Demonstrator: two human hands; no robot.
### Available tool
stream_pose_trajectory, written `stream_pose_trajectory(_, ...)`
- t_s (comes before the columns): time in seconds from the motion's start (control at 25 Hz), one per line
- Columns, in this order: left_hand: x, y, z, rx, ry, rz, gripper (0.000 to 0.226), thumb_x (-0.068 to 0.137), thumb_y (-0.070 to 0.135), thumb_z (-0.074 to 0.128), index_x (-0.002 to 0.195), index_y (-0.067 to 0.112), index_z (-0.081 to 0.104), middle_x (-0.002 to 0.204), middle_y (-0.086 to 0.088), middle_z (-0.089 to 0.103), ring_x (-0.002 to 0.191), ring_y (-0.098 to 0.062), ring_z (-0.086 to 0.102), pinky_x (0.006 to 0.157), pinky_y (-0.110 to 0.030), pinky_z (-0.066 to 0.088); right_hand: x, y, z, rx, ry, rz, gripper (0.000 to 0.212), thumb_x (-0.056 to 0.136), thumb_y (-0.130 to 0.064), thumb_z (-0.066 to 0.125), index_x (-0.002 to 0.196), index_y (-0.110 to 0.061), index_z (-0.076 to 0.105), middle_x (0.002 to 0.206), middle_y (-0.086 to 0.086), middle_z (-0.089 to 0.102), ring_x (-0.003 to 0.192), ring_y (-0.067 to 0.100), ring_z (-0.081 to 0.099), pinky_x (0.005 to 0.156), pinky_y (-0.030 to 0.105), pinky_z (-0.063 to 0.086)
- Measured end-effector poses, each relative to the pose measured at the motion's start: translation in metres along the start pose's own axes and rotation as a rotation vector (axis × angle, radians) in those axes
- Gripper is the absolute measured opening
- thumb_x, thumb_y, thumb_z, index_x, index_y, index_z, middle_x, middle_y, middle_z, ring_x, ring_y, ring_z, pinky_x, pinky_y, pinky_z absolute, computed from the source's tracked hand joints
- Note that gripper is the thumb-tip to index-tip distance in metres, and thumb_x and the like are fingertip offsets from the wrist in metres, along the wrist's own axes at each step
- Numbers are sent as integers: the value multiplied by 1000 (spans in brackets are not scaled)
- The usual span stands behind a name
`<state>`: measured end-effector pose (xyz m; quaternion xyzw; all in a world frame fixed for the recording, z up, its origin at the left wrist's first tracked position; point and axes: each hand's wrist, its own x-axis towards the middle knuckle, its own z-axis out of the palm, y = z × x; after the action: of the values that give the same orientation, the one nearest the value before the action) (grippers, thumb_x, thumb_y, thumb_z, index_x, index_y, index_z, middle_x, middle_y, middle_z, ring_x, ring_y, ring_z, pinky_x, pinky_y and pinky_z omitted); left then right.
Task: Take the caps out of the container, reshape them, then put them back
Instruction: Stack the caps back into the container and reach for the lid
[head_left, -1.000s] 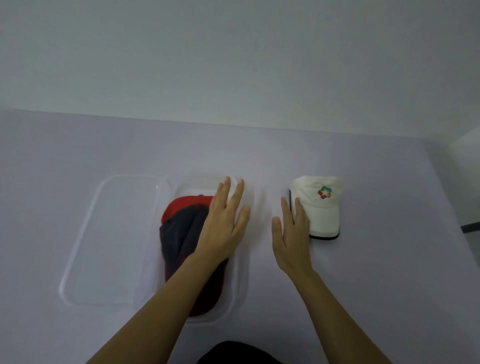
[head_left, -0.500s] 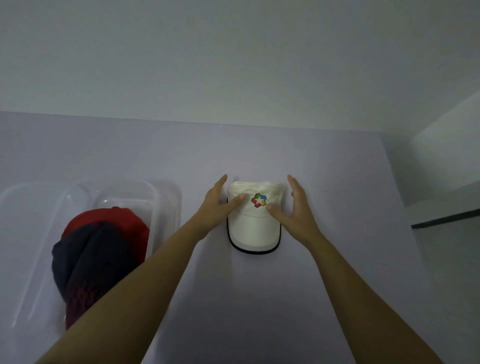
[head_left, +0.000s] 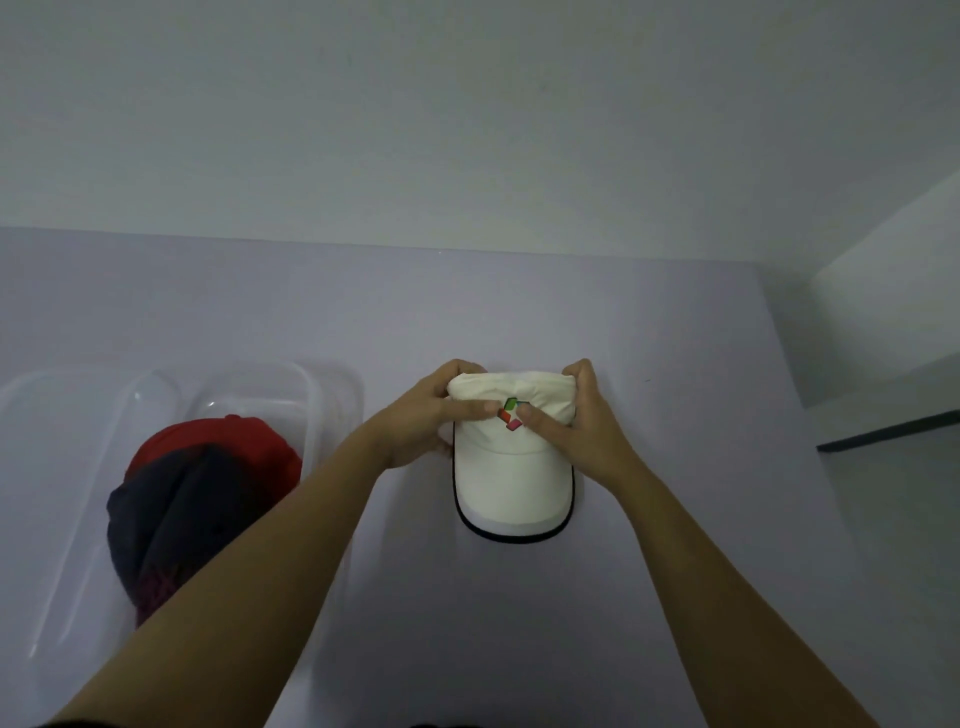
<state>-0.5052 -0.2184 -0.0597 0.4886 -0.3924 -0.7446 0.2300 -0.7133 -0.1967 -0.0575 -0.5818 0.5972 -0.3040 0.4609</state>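
Note:
A white cap (head_left: 511, 480) with a coloured logo and a dark-edged brim lies on the lilac table, brim toward me. My left hand (head_left: 423, 423) grips the left side of its crown, thumb on the front near the logo. My right hand (head_left: 582, 426) grips the right side the same way, fingers curled behind the crown. To the left, a clear plastic container (head_left: 319, 395) holds a red cap (head_left: 249, 447) with a dark navy cap (head_left: 171, 514) lying on top of it.
The container's clear lid (head_left: 67, 452) lies flat at the far left edge. The table (head_left: 675, 364) meets a pale wall at the back. Its right edge drops off toward a grey floor and a dark strip (head_left: 883, 431).
My view swung right, away from the container. Both hands went from flat over the table to the white cap's sides, then curled round its crown, thumbs pressing the front.

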Motion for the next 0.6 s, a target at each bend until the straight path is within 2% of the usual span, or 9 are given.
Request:
stream_pose_trajectory(0.12, -26, 23, -13, 69, -92, -23, 48, 75, 17, 74, 119, 28, 59, 119, -2, 63, 111, -25, 60, 78, -51, 56, -15, -29, 13, -4, 38, -68, 43, 77, -36, 73, 84, -33, 31, 84, -5, 51, 72, 8, 53, 59, 24, 46)
stream_pose_trajectory(0.2, -47, 37, -26, 133, -142, -42, 48, 73, 17, 73, 119, 22, 61, 116, -6, 67, 108, -26, 63, 79, -52, 56, -25, -50, 27, 13, 49, -113, 43, 77, -36, 72, 84, -33, 30, 81, -7, 50, 67, 3, 51, 57, 21, 45)
stream_pose_trajectory(0.28, -68, 49, -40, 194, -169, -56, 40, 71, 16, 70, 111, 18, 66, 107, -7, 71, 100, -26, 67, 78, -50, 56, -34, -70, 43, 22, 52, -158, 43, 76, -37, 71, 84, -33, 29, 78, -8, 49, 63, -1, 48, 54, 18, 43)
stream_pose_trajectory(0.44, -113, 64, -77, 275, -145, -18, 20, 65, 12, 71, 85, 10, 75, 88, -13, 73, 85, -30, 68, 81, -49, 53, -45, -110, 86, 53, 53, -233, 42, 73, -42, 70, 85, -33, 30, 79, -5, 50, 66, 6, 50, 55, 22, 44)
stream_pose_trajectory(0.52, -135, 66, -101, 301, -117, 26, 28, 60, 16, 76, 86, 3, 75, 91, -21, 69, 85, -34, 66, 81, -49, 52, -47, -127, 110, 90, 43, -269, 42, 71, -48, 70, 88, -35, 34, 84, -5, 52, 74, 9, 55, 61, 26, 49)
stream_pose_trajectory(0.6, -155, 70, -131, 338, -85, 57, 40, 57, 22, 78, 90, -1, 73, 99, -24, 67, 89, -35, 64, 80, -44, 53, -46, -139, 133, 188, 28, -294, 48, 69, -58, 68, 100, -39, 38, 104, -10, 52, 98, 10, 57, 76, 32, 55)
